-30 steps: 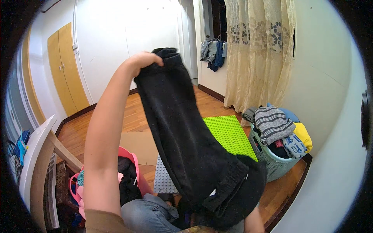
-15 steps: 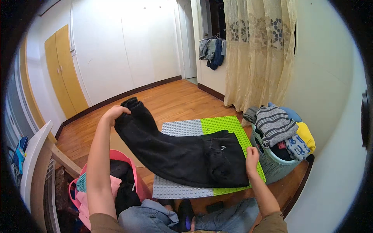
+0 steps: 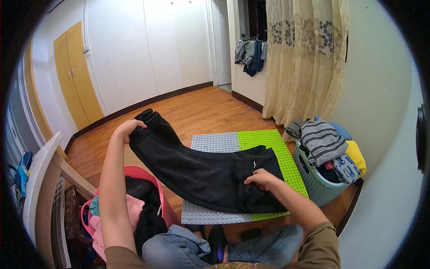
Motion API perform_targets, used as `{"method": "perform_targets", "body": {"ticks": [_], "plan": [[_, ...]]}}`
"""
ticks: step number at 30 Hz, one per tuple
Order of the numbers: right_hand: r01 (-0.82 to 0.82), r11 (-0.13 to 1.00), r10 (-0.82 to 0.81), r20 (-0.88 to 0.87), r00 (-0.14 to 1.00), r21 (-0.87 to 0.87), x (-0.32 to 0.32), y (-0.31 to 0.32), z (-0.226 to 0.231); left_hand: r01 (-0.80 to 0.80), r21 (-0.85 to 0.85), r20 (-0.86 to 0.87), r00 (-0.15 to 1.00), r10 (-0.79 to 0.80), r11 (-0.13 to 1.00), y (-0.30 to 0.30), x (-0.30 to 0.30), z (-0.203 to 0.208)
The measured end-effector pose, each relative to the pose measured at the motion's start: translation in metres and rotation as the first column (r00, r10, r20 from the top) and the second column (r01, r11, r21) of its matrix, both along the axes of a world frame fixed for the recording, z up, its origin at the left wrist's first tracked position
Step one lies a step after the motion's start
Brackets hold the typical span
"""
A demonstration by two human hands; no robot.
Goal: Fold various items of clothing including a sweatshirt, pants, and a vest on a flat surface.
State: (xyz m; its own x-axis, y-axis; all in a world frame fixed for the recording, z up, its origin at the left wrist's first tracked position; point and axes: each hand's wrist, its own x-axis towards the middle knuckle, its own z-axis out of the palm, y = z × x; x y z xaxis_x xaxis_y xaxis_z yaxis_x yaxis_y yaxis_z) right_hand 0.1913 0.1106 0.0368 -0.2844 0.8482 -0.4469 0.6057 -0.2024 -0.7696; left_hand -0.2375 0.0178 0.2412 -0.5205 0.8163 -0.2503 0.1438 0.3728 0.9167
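At the far left a white furniture edge [image 3: 42, 179] slants up beside a wooden bar, and just inside it sits a pink laundry basket [image 3: 150, 177] stuffed with dark and pink clothes. Above the basket the left hand [image 3: 127, 128] is raised, fingers closed around the cuffed leg ends of a pair of black sweatpants [image 3: 197, 172] — that end is lifted clear of the floor. The trousers sag from there down and to the right, their waistband end lying on a studded folding board [image 3: 224, 143] that is grey on its left part and bright green on its right part. The board lies flat on the wooden floor [image 3: 197, 107]. The right hand [image 3: 262, 178] rests on the waistband with fingers curled, pinching the dark cloth against the board. Below, the person's knees in blue jeans [image 3: 179, 246] show at the lower edge. Right of the board, touching its green edge, stands a teal basket [image 3: 313, 184] heaped with clothes — a grey striped top uppermost, a yellow piece behind it. A cream lace curtain [image 3: 304, 58] hangs beyond
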Motion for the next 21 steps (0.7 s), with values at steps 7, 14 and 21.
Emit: {"method": "perform_targets", "body": {"ticks": [7, 14, 21], "plan": [[-0.206, 0.958, 0.176, 0.157, 0.972, 0.198, -0.006, -0.01, 0.036, 0.006, 0.03, 0.134, 0.991, -0.01, 1.0, -0.011, -0.013, 0.001], [-0.381, 0.777, 0.053, 0.55, 0.833, 0.501, -0.06, -0.049, 0.03, 0.043, -0.028, 0.005, 0.999, -0.043, 0.999, -0.01, -0.001, -0.014], [-0.536, 0.781, 0.261, 0.612, 0.747, 0.321, -0.053, -0.02, 0.032, 0.004, 0.006, 0.021, 1.0, -0.004, 1.0, -0.013, -0.004, -0.02]]}}
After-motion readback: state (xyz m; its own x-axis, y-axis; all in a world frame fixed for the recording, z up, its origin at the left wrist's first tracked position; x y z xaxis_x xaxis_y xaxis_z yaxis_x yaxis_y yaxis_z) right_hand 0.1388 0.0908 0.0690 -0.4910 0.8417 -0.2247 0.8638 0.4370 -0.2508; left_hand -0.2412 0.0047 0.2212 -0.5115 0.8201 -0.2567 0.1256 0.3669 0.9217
